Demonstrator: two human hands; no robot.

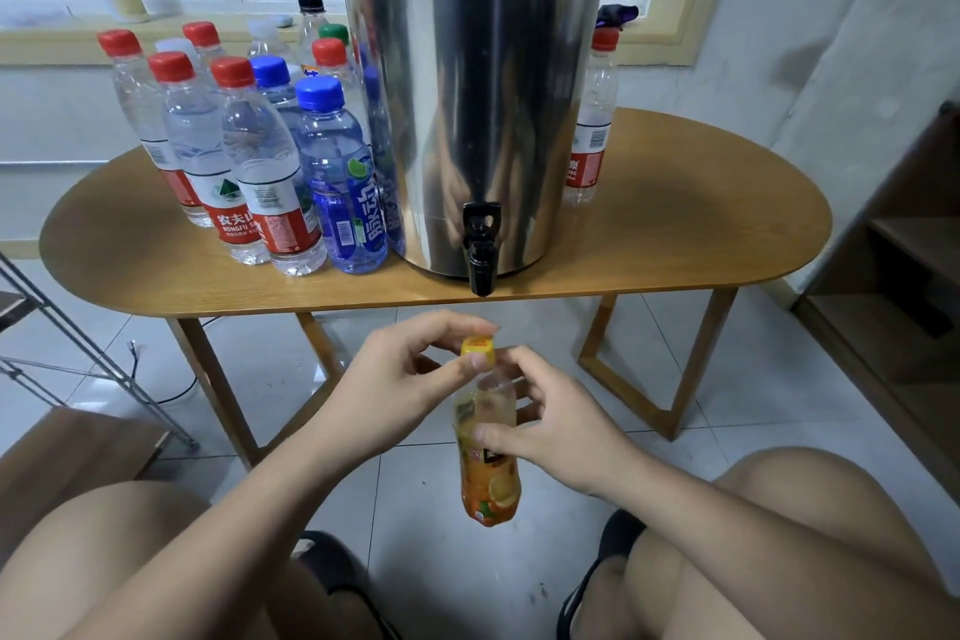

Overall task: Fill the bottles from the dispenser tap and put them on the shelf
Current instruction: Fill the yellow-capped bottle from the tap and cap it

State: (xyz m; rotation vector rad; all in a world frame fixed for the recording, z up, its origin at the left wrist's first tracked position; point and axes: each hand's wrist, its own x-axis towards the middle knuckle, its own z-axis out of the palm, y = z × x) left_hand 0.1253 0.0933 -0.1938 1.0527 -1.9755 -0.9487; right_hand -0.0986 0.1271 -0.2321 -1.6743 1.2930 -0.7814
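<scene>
Presently, in the head view, the person is sitting before the table and holding an orange-labelled juice bottle [487, 457] upright below the table edge, just in front of and under the black dispenser tap [481, 247]. The right hand [550, 424] is wrapping its fingers around the bottle's clear upper body, while the left hand [410, 374] is pinching the yellow cap [478, 352] between thumb and fingertips; whether the cap is being loosened or tightened cannot be told. The clear part of the bottle is showing no liquid level that can be read, so this bottle is judged to be at the uncapping stage, not yet filled. On the oval wooden table [675, 234], a cluster of capped clear bottles [249, 156] with red, blue, white and green caps is standing left of the steel dispenser [467, 94], and a single red-capped bottle [592, 120] is standing to its right; their fill state is unclear. A dark wooden shelf [904, 276] is showing at the right edge with no bottles visible on it, so shelving appears to be outstanding. The dispenser is a smooth, reflective cylinder; the bottles are thin, ribbed plastic; the floor is glossy tile.
</scene>
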